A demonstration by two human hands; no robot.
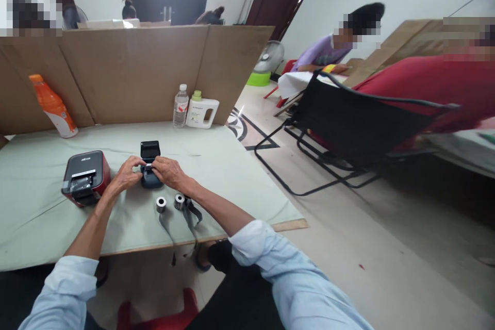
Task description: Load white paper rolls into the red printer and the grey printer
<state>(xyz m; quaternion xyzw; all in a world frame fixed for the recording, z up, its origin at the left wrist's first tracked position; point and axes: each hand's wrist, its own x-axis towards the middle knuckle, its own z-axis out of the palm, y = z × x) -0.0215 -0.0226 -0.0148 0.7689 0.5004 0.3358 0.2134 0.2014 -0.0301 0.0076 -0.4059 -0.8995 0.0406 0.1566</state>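
pale blue sleeves [270, 263] nearest; left hand [126, 175] and right hand [168, 171] both grasping small black printer [150, 165], lid up, two paper rolls [161, 204] just beside.

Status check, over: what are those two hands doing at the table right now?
Left hand and right hand both on the small black printer, lid up. Two tape rolls lie just in front. Red printer sits left, apart.

Black printer [150, 165], red-black printer [85, 178], orange bottle [53, 106].

Glossy plastic printer [150, 165] on matt cloth table cover [216, 165].
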